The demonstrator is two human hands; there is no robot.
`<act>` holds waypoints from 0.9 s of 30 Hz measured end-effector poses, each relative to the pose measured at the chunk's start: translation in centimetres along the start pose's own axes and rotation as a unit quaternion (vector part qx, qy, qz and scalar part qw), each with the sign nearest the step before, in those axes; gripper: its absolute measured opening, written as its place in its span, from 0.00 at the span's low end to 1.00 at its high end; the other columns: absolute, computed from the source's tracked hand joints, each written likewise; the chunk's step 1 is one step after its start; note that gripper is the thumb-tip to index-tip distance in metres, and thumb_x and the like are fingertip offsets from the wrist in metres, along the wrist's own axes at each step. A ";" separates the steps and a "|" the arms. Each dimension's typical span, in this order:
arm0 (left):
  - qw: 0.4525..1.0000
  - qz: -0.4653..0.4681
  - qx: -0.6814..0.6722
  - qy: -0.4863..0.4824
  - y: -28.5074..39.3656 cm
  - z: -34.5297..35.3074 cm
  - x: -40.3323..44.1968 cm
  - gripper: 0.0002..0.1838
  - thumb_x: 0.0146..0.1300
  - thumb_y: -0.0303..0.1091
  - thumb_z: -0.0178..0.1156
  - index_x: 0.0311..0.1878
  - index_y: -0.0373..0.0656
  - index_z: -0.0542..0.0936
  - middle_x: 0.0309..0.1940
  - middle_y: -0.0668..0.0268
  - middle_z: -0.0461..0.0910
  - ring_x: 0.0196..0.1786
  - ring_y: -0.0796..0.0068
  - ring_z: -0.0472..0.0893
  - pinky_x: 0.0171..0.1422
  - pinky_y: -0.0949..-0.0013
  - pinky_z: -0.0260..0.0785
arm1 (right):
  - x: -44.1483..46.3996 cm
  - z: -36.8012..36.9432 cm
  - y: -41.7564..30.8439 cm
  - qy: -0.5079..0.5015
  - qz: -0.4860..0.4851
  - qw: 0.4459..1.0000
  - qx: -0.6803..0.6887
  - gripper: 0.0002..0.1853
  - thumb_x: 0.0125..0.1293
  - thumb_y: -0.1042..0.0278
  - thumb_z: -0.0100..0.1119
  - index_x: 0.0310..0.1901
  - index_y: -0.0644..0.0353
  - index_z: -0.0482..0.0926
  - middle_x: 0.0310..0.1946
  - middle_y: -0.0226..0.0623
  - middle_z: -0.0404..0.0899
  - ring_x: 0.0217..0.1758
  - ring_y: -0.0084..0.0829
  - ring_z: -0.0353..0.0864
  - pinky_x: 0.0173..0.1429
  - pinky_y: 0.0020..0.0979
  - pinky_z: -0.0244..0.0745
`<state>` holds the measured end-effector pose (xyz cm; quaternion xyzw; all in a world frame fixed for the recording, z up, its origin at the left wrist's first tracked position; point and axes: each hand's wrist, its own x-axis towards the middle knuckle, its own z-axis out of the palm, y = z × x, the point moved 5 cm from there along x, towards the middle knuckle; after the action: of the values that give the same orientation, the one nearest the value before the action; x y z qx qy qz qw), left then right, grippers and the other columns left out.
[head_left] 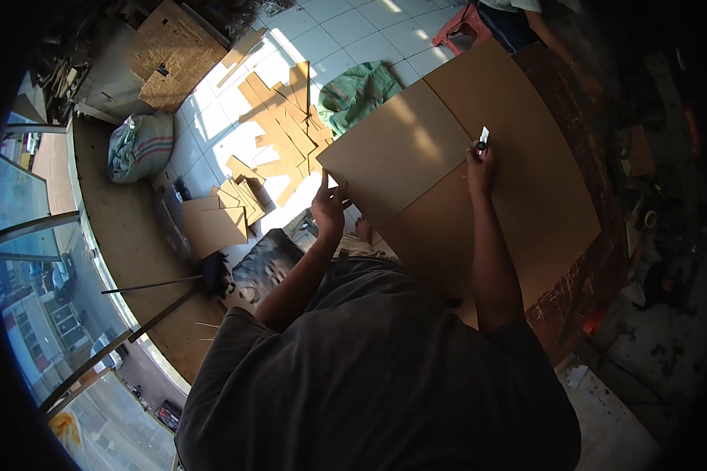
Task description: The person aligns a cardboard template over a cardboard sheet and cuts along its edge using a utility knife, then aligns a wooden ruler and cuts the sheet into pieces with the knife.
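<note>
Listing by position: one cardboard panel (397, 153), lying ahead of the wearer, between the two hands, over part of a larger cardboard sheet (538, 161) on a reddish-brown desk (569, 294). Panel's longer edges appear to run from near left to far right; the lens bends them, so exact squareness cannot be told. One cutter (481, 145), clamped in the closed right hand (481, 163), its blade pointing away from the wearer and slightly right. Right hand: nearer of the two to the panel's right corner, just beside it, with one edge leading off far left and another back toward the wearer. Left hand (330, 206): at the opposite, left corner, fingers partly apart; whether they pinch the edge cannot be told. Beyond: green sack (357, 94), on the tiled floor, near the panel's far edge.
</note>
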<state>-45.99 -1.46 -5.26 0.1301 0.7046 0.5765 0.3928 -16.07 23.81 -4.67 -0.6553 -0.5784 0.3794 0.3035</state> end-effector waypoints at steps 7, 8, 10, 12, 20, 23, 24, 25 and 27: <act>0.999 -0.037 -0.020 -0.033 1.1 -0.7 0.3 0.49 0.68 0.25 0.63 0.82 0.54 0.41 0.41 0.54 0.83 0.41 0.66 0.86 0.43 0.65 0.84 | -0.3 -0.1 -0.5 0.010 -0.019 1.000 0.000 0.15 0.67 0.63 0.61 0.53 0.56 0.76 0.33 0.30 0.77 0.30 0.24 0.79 0.22 0.29 0.81; 0.996 -0.015 -0.028 -0.079 0.9 -0.9 0.9 0.51 0.67 0.24 0.63 0.82 0.57 0.38 0.41 0.53 0.83 0.41 0.65 0.86 0.43 0.64 0.84 | -0.3 -0.1 -0.5 0.009 -0.019 1.000 -0.003 0.15 0.68 0.63 0.61 0.53 0.57 0.76 0.34 0.30 0.77 0.30 0.24 0.79 0.22 0.29 0.81; 0.992 0.021 -0.017 -0.126 1.6 -0.9 1.6 0.51 0.66 0.23 0.64 0.82 0.53 0.40 0.43 0.50 0.82 0.41 0.63 0.86 0.43 0.62 0.85 | -0.3 -0.2 -0.7 0.007 -0.016 1.000 -0.002 0.15 0.68 0.63 0.61 0.53 0.56 0.76 0.34 0.30 0.77 0.31 0.24 0.79 0.22 0.29 0.82; 0.993 0.037 0.014 -0.109 2.0 -1.2 2.5 0.49 0.66 0.24 0.64 0.81 0.49 0.43 0.43 0.50 0.82 0.40 0.63 0.87 0.42 0.62 0.85 | -0.5 -0.2 -0.9 0.005 -0.014 1.000 -0.002 0.15 0.68 0.63 0.61 0.53 0.56 0.76 0.35 0.30 0.77 0.31 0.24 0.80 0.23 0.29 0.82; 0.999 0.031 0.012 -0.037 2.1 -1.6 4.1 0.31 0.66 0.27 0.65 0.70 0.39 0.65 0.38 0.53 0.86 0.35 0.68 0.87 0.37 0.67 0.84 | -0.1 -0.3 -0.3 0.011 -0.018 1.000 0.011 0.14 0.66 0.62 0.61 0.51 0.56 0.76 0.37 0.33 0.79 0.32 0.27 0.81 0.22 0.30 0.82; 0.999 0.018 -0.013 -0.032 2.1 -1.7 4.0 0.31 0.66 0.26 0.66 0.69 0.40 0.65 0.38 0.54 0.85 0.37 0.67 0.87 0.38 0.66 0.84 | -0.2 -0.2 -0.6 -0.001 -0.009 1.000 0.015 0.15 0.66 0.63 0.62 0.52 0.56 0.76 0.37 0.31 0.79 0.31 0.24 0.79 0.22 0.28 0.80; 0.999 0.020 -0.018 -0.033 2.0 -1.7 4.0 0.31 0.65 0.26 0.66 0.69 0.41 0.66 0.38 0.55 0.85 0.38 0.68 0.87 0.39 0.66 0.84 | -0.2 -0.2 -0.6 -0.009 0.000 1.000 0.019 0.15 0.67 0.64 0.63 0.53 0.56 0.75 0.37 0.29 0.78 0.30 0.20 0.77 0.22 0.26 0.78; 0.999 0.021 -0.016 -0.034 1.9 -1.7 4.0 0.31 0.65 0.26 0.66 0.69 0.41 0.66 0.38 0.55 0.85 0.38 0.68 0.87 0.39 0.66 0.84 | -0.3 -0.2 -0.6 -0.007 0.001 1.000 0.020 0.15 0.67 0.64 0.63 0.53 0.56 0.75 0.37 0.29 0.78 0.30 0.20 0.77 0.22 0.26 0.78; 0.999 0.027 -0.027 -0.038 1.9 -1.7 4.0 0.32 0.65 0.27 0.66 0.70 0.41 0.65 0.38 0.54 0.84 0.38 0.67 0.87 0.39 0.66 0.84 | -0.3 -0.3 -0.7 -0.009 0.001 1.000 0.017 0.15 0.67 0.64 0.63 0.53 0.56 0.75 0.38 0.29 0.79 0.29 0.20 0.78 0.22 0.25 0.78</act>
<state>-50.35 0.41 -5.09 0.1602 0.6697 0.5999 0.4075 -16.24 23.64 -3.90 -0.6468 -0.5743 0.3955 0.3090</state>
